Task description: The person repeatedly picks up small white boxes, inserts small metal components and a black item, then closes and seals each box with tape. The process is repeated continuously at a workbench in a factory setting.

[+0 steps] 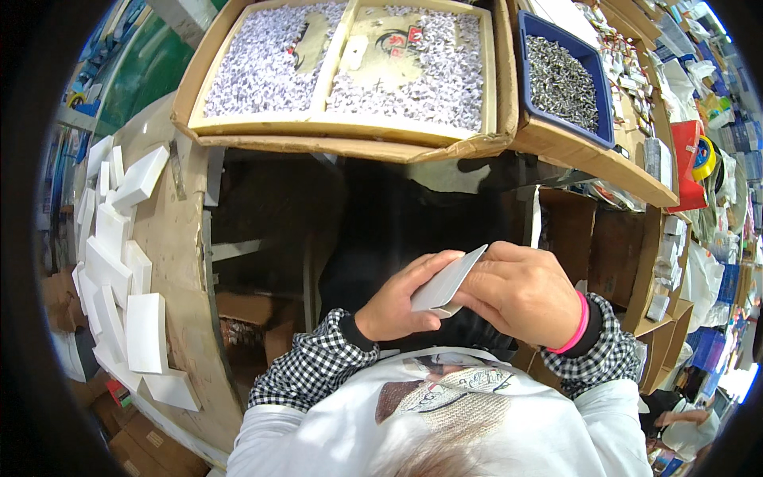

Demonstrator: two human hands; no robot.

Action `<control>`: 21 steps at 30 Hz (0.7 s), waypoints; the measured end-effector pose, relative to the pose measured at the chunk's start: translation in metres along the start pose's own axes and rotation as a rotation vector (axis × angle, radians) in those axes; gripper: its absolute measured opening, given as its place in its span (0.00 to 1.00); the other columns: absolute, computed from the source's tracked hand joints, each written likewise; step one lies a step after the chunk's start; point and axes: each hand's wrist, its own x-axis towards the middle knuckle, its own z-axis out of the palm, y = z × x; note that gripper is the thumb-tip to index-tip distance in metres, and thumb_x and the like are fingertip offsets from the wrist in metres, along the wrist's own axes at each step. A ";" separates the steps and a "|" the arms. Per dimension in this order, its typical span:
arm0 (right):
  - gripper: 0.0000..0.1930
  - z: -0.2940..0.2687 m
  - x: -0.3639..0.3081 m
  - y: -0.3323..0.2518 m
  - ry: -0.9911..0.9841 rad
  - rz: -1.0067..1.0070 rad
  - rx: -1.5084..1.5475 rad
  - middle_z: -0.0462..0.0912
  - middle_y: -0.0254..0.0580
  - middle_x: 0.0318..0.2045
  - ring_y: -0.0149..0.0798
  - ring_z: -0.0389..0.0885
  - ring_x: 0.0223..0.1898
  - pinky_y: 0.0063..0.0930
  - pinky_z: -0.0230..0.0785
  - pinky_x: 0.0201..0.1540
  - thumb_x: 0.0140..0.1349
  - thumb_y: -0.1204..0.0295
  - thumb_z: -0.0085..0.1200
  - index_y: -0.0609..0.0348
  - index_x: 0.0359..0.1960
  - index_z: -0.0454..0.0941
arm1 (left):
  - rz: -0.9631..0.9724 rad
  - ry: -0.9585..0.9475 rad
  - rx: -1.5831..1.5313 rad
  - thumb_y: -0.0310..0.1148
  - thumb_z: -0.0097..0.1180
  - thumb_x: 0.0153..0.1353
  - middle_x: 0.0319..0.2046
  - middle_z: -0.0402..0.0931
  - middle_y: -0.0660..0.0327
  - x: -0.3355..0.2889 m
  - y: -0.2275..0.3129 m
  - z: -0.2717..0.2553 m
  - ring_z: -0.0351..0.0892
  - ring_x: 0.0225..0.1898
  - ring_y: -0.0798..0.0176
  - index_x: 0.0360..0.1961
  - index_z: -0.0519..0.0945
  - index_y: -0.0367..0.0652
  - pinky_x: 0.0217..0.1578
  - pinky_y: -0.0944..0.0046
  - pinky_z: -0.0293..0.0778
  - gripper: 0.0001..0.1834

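Note:
In front of my chest I hold a small flat white box (447,285), tilted, between both hands. My left hand (409,294) grips it from the left, with the thumb along its upper edge and fingers beneath. My right hand (518,292) is closed on the box's right side, its fingers bent at the edge. What those fingertips do inside or behind the box is hidden. Similar white boxes (146,332) lie heaped on the table to my left.
Ahead stands a cardboard-edged wooden tray (319,95) with two compartments of small white pieces. Right of it, a blue bin (607,119) holds many small metal parts. Open cardboard boxes (618,238) stand at my right, and a wooden table (179,262) runs along my left.

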 end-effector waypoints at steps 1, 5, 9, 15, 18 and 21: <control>0.08 -0.004 0.000 0.002 -0.041 -0.031 0.042 0.81 0.33 0.27 0.37 0.78 0.29 0.27 0.73 0.31 0.52 0.67 0.60 0.52 0.33 0.81 | -0.049 -0.019 -0.067 0.68 0.57 0.47 0.60 0.62 0.49 0.000 -0.001 0.000 0.62 0.62 0.52 0.64 0.60 0.34 0.61 0.59 0.58 0.54; 0.13 -0.022 0.009 0.009 -0.300 -0.099 0.155 0.82 0.38 0.29 0.44 0.80 0.31 0.31 0.74 0.33 0.58 0.57 0.56 0.53 0.34 0.81 | -0.076 -0.088 -0.073 0.66 0.56 0.50 0.59 0.62 0.48 -0.001 -0.002 0.001 0.61 0.62 0.52 0.64 0.59 0.34 0.62 0.58 0.57 0.53; 0.09 -0.052 0.033 0.013 -0.398 -0.152 0.086 0.80 0.39 0.26 0.42 0.80 0.29 0.31 0.73 0.30 0.56 0.64 0.59 0.55 0.34 0.81 | -0.101 -0.112 -0.228 0.64 0.51 0.57 0.62 0.60 0.50 -0.001 -0.001 0.001 0.59 0.64 0.55 0.65 0.57 0.35 0.64 0.59 0.53 0.49; 0.06 -0.066 0.116 0.051 0.004 -0.205 -0.299 0.80 0.41 0.27 0.45 0.79 0.32 0.36 0.73 0.36 0.52 0.75 0.57 0.58 0.33 0.79 | -0.270 -0.062 -0.419 0.77 0.48 0.42 0.61 0.61 0.51 -0.001 -0.001 -0.006 0.62 0.60 0.61 0.67 0.50 0.30 0.62 0.61 0.56 0.65; 0.06 -0.055 0.155 0.071 -0.027 -0.216 -0.481 0.80 0.43 0.31 0.46 0.79 0.35 0.35 0.73 0.39 0.54 0.76 0.52 0.59 0.34 0.78 | -0.201 -0.068 -0.445 0.73 0.46 0.49 0.63 0.59 0.51 -0.002 -0.005 -0.011 0.59 0.63 0.60 0.67 0.52 0.32 0.63 0.62 0.54 0.59; 0.05 -0.050 0.171 0.081 -0.181 -0.139 -0.581 0.79 0.44 0.31 0.47 0.79 0.35 0.36 0.73 0.40 0.56 0.75 0.51 0.59 0.32 0.78 | -0.156 -0.060 -0.441 0.70 0.44 0.53 0.64 0.58 0.51 -0.006 -0.009 -0.017 0.56 0.65 0.58 0.67 0.52 0.33 0.64 0.62 0.53 0.55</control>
